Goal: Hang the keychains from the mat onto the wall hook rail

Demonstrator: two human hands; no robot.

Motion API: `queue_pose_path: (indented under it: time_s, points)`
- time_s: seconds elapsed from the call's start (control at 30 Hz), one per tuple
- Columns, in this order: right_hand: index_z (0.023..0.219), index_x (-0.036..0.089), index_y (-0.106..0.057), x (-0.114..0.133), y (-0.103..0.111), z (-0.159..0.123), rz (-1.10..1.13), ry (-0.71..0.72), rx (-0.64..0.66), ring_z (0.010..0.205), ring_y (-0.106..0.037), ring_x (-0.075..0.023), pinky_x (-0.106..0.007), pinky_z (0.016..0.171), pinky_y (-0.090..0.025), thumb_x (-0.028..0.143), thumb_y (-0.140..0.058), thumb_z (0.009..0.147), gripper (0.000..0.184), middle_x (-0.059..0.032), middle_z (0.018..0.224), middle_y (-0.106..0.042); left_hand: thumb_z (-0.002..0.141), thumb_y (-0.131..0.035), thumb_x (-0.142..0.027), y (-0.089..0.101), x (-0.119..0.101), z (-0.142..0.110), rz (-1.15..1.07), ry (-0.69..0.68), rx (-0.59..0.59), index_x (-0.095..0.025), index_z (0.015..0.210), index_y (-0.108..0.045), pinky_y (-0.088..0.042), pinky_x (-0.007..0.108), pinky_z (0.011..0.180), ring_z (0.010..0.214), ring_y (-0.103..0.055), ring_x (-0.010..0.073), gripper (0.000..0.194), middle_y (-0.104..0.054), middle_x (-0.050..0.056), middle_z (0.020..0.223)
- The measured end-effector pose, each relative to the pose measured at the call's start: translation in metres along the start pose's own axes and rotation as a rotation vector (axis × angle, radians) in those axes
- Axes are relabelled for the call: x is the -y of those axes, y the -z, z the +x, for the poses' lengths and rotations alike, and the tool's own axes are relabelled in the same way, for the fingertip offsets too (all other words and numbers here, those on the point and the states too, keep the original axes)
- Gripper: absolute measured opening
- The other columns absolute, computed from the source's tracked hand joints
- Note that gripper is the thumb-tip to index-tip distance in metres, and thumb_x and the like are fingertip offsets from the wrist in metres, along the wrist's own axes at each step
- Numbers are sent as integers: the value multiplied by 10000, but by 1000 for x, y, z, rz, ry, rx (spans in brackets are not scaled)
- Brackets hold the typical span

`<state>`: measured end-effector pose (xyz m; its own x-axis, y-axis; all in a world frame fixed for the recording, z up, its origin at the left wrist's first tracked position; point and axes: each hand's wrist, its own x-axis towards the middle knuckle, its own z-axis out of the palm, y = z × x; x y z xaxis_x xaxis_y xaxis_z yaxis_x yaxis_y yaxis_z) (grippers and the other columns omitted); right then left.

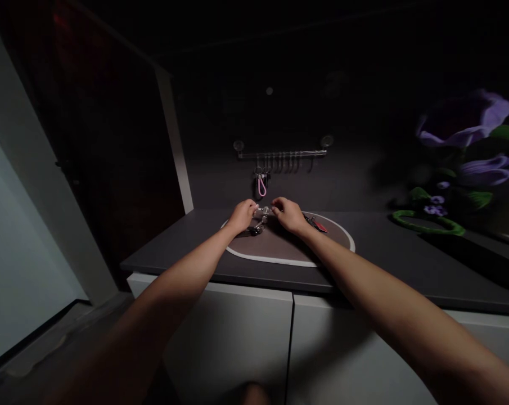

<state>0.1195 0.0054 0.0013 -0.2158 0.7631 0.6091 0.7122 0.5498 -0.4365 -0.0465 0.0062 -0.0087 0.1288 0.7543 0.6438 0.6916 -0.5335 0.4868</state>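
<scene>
A keychain with shiny, silvery parts is between my two hands, above the oval brown mat with a white rim. My left hand pinches its left end. On its right side, the fingertips of my right hand are closed on it too, though the exact contact is too small to make out. Dark metal pieces, seemingly keys, hang or lie just below the left fingers. Beside my right wrist, a red item with dark pieces lies on the mat, partly covered by the hand.
A clear hook rail is fixed to the dark wall, with a pink strap keychain hanging at its left. Purple artificial flowers and a green ring-shaped stem stand to the right on the dark counter. White cabinet doors are below.
</scene>
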Motion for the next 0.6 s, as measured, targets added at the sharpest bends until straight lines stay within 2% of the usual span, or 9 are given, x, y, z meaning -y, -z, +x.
queue_pose_path:
  time_s: [0.23, 0.43, 0.6]
  points:
    - [817, 163, -601, 8, 2, -4, 61, 39, 8, 693, -531, -120, -234, 682, -378, 237, -473, 775, 154, -32, 792, -636, 849, -399, -236, 4, -4, 1, -35, 31, -125, -169, 629, -479, -380, 232, 630, 632, -534, 120, 243, -586, 10, 634]
    - [804, 161, -605, 13, 0, -7, 128, 64, 61, 706, -530, -122, -234, 670, -376, 291, -480, 778, 182, -34, 791, -632, 853, -404, -261, 5, -5, 3, -92, 28, -200, -168, 649, -477, -389, 220, 603, 601, -527, 107, 236, -573, 3, 621]
    - [821, 164, -615, 7, -4, -4, 126, 111, 42, 718, -536, -126, -240, 676, -381, 268, -526, 757, 151, -35, 807, -638, 856, -402, -273, 6, -6, 2, -103, 20, -255, -167, 667, -483, -384, 215, 599, 594, -518, 101, 231, -571, 1, 628]
